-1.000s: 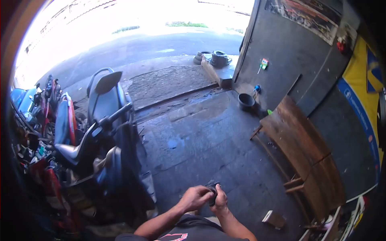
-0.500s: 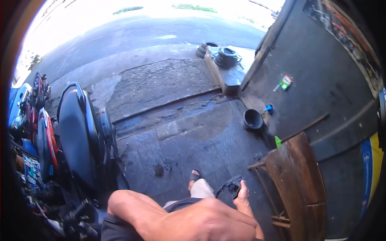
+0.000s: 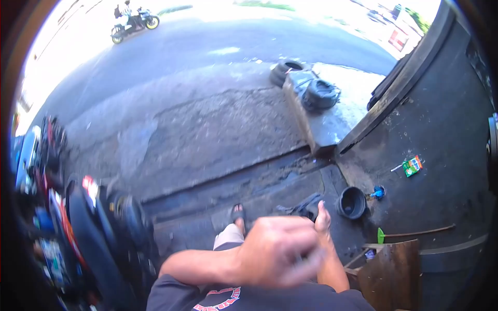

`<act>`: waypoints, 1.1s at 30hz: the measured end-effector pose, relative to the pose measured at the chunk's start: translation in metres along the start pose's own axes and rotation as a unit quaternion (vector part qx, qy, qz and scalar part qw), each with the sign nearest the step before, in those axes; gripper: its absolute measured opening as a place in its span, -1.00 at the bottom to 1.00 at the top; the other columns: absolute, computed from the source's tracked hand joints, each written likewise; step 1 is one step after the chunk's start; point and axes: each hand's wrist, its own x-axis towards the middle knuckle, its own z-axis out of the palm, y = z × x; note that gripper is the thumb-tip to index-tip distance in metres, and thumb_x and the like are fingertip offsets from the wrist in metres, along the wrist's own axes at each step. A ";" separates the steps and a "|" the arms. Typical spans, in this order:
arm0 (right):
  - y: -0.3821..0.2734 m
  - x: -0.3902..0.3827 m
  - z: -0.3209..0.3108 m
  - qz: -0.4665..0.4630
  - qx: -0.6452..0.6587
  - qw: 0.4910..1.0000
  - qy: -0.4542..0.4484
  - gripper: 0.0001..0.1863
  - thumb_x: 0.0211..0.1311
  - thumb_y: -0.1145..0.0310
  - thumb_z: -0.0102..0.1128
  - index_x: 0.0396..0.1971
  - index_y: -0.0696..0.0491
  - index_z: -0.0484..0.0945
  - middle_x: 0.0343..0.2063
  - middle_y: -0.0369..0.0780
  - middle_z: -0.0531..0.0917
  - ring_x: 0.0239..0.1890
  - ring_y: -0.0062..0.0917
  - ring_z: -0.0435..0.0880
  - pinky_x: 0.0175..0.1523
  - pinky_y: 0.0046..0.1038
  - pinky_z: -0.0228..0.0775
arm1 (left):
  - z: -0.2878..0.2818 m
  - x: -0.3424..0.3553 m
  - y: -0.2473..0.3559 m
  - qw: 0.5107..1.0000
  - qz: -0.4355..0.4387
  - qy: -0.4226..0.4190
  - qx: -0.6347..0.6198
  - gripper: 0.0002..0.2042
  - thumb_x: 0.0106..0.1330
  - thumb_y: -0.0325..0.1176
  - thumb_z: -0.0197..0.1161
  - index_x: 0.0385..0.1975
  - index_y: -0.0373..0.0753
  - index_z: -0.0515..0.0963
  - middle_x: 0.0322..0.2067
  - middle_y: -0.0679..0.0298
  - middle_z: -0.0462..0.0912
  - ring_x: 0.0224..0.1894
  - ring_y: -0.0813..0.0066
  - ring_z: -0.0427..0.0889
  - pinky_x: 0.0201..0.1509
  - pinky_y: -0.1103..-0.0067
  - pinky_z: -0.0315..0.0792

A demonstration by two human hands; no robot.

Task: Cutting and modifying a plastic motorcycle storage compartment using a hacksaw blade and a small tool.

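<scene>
My left hand [image 3: 282,248] is raised across the front of my body, its fingers curled in and smeared by motion. Whether something small sits in that closed hand is hidden. Just beyond it, my right hand [image 3: 322,222] has its thumb up, next to a dark crumpled thing [image 3: 307,205]. My right fingers appear closed around this floppy black thing, partly behind my left hand; cloth or rubber, I cannot tell which. My sandalled foot [image 3: 238,211] is on the dark paved floor ahead.
A black bucket [image 3: 351,202] stands at the right by the wall. A concrete block [image 3: 324,136] bears a dark round container [image 3: 320,96], with stacked tyres [image 3: 285,72] behind. Motorbikes [image 3: 83,233] crowd the left. A wooden bench [image 3: 390,274] is near right. A rider on a motorbike [image 3: 136,23] is on the road.
The view has shifted, bringing the bucket and concrete block lower and further right. My left hand has come up into view, closed. The black thing stays with my right hand. A motorbike has appeared.
</scene>
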 end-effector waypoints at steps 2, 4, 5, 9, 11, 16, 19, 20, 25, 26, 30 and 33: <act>0.016 0.058 0.010 0.043 0.059 0.996 0.054 -0.41 0.63 0.03 -0.16 0.15 0.32 0.49 0.07 -0.08 0.64 0.10 -0.36 0.65 0.23 -0.32 0.49 | 0.000 0.041 -0.112 0.980 -0.155 -0.023 0.123 -0.82 0.25 -0.38 0.34 -0.50 -0.35 0.59 -0.45 0.03 0.64 -0.46 0.12 0.65 -0.34 0.37 0.54; 0.000 0.095 0.030 0.057 0.070 0.995 0.047 -0.41 0.63 0.02 -0.18 0.11 0.31 0.52 0.04 -0.09 0.65 0.09 -0.37 0.65 0.24 -0.35 0.48 | 0.017 0.070 -0.220 0.957 -0.236 -0.056 0.161 -0.80 0.30 -0.27 0.32 -0.32 -0.30 0.68 -0.30 0.01 0.69 -0.25 0.05 0.70 -0.15 0.30 0.58; -0.009 0.114 0.038 0.028 0.044 0.997 0.053 -0.42 0.63 0.00 -0.18 0.09 0.27 0.53 0.00 -0.11 0.67 0.03 -0.38 0.67 0.21 -0.35 0.49 | 0.023 0.080 -0.266 0.950 -0.246 -0.108 0.162 -0.77 0.31 -0.24 0.32 -0.26 -0.29 0.69 -0.25 0.01 0.69 -0.17 0.04 0.70 -0.08 0.27 0.58; -0.067 0.212 0.082 0.025 0.189 0.977 0.097 -0.42 0.62 -0.06 -0.16 0.09 0.20 0.55 -0.03 -0.16 0.68 -0.01 -0.43 0.69 0.18 -0.35 0.50 | 0.012 0.148 -0.382 0.926 -0.269 -0.237 0.120 -0.72 0.32 -0.20 0.33 -0.18 -0.29 0.71 -0.22 0.01 0.73 -0.14 0.04 0.74 0.00 0.26 0.59; -0.069 0.283 0.072 0.020 0.219 0.965 0.145 -0.44 0.61 -0.06 -0.14 0.09 0.18 0.55 -0.03 -0.17 0.69 0.00 -0.42 0.69 0.19 -0.34 0.51 | 0.007 0.205 -0.437 0.926 -0.245 -0.260 0.120 -0.73 0.32 -0.20 0.33 -0.19 -0.28 0.72 -0.23 0.02 0.74 -0.16 0.05 0.74 -0.01 0.25 0.59; -0.055 0.519 0.017 -0.025 0.231 0.942 0.244 -0.42 0.58 -0.07 -0.06 0.18 0.16 0.52 0.06 -0.17 0.68 0.08 -0.38 0.69 0.24 -0.32 0.52 | 0.014 0.361 -0.635 0.898 -0.296 -0.266 0.189 -0.74 0.32 -0.17 0.28 -0.20 -0.22 0.73 -0.15 0.01 0.72 -0.04 -0.04 0.71 0.09 0.19 0.57; -0.077 0.661 -0.020 0.012 0.164 0.971 0.175 -0.43 0.57 -0.07 -0.01 0.06 0.21 0.60 0.02 -0.16 0.68 0.05 -0.46 0.68 0.24 -0.37 0.45 | 0.012 0.452 -0.745 0.895 -0.294 -0.228 0.245 -0.71 0.36 -0.15 0.21 -0.31 -0.25 0.72 -0.22 -0.04 0.72 -0.16 -0.09 0.72 0.00 0.16 0.58; -0.068 0.702 -0.044 -0.003 0.141 0.967 0.212 -0.42 0.57 -0.05 -0.01 -0.01 0.25 0.62 -0.02 -0.15 0.67 0.03 -0.48 0.64 0.21 -0.41 0.40 | 0.020 0.484 -0.773 0.900 -0.283 -0.227 0.242 -0.71 0.35 -0.16 0.20 -0.32 -0.27 0.70 -0.24 -0.05 0.71 -0.19 -0.10 0.71 -0.04 0.14 0.58; -0.119 0.849 -0.011 0.086 0.022 0.936 0.340 -0.31 0.59 -0.08 -0.08 0.10 0.39 0.52 0.06 -0.08 0.61 0.12 -0.39 0.50 0.29 -0.37 0.27 | 0.040 0.607 -0.909 0.883 -0.284 -0.245 0.283 -0.71 0.33 -0.17 0.24 -0.31 -0.32 0.65 -0.18 -0.03 0.69 -0.16 -0.09 0.72 -0.06 0.12 0.59; -0.118 0.864 -0.013 0.103 0.011 0.931 0.349 -0.31 0.60 -0.08 -0.10 0.10 0.39 0.52 0.06 -0.07 0.61 0.13 -0.37 0.50 0.30 -0.37 0.27 | 0.057 0.628 -0.927 0.875 -0.280 -0.260 0.297 -0.70 0.33 -0.15 0.25 -0.29 -0.33 0.63 -0.15 -0.05 0.68 -0.16 -0.09 0.72 -0.06 0.12 0.60; -0.113 0.931 -0.016 0.124 -0.085 0.889 0.433 -0.36 0.57 -0.04 -0.11 0.12 0.33 0.53 0.11 0.09 0.64 0.19 -0.10 0.57 0.27 -0.23 0.32 | 0.116 0.681 -1.007 0.838 -0.282 -0.340 0.319 -0.64 0.31 -0.11 0.29 -0.27 -0.37 0.59 -0.06 -0.11 0.63 -0.13 -0.11 0.73 -0.04 0.14 0.63; -0.119 0.967 -0.008 0.138 -0.162 0.881 0.422 -0.40 0.54 0.00 -0.10 0.10 0.29 0.55 0.02 0.19 0.65 0.15 0.09 0.58 0.23 -0.15 0.36 | 0.134 0.706 -1.055 0.804 -0.297 -0.413 0.308 -0.65 0.30 -0.11 0.28 -0.33 -0.37 0.61 -0.18 -0.12 0.70 -0.12 -0.11 0.74 -0.03 0.13 0.64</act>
